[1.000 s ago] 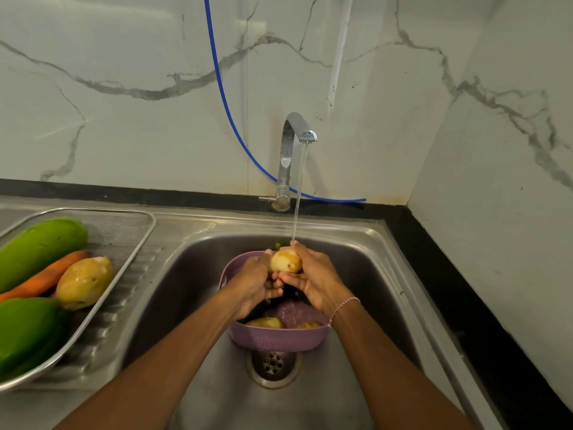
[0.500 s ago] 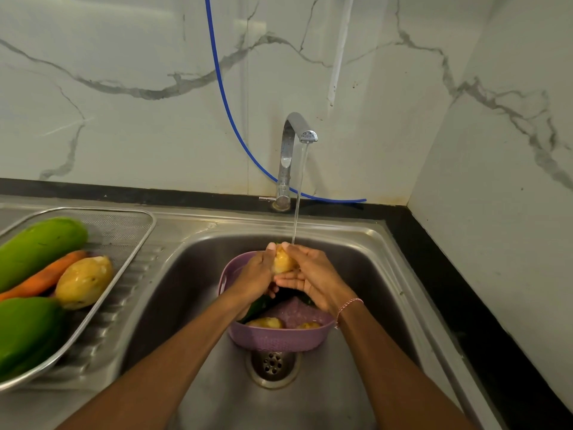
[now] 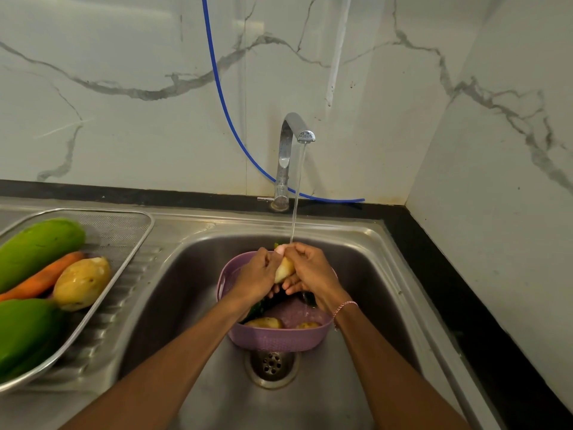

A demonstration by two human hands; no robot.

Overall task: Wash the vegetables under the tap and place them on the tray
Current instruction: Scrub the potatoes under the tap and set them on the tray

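Note:
A yellow potato [image 3: 285,269] is clasped between my left hand [image 3: 257,276] and my right hand [image 3: 308,273], right under the running stream from the tap [image 3: 290,141]. Both hands hover over a purple basket [image 3: 279,338] standing in the sink [image 3: 192,274]. Two more potatoes [image 3: 267,322] and something dark green lie in the basket, partly hidden by my hands. On the left, a steel mesh tray [image 3: 124,231] carries two green papayas [image 3: 38,246], a carrot [image 3: 43,276] and a yellow potato-like vegetable [image 3: 81,282].
The sink drain [image 3: 272,364] shows just in front of the basket. A blue hose [image 3: 223,97] runs down the marble wall behind the tap. A black counter edge [image 3: 449,274] borders the sink on the right, close to the side wall.
My hands have turned the potato under the water; it now shows less between my fingers and stands more on end. Basket and tray have not moved.

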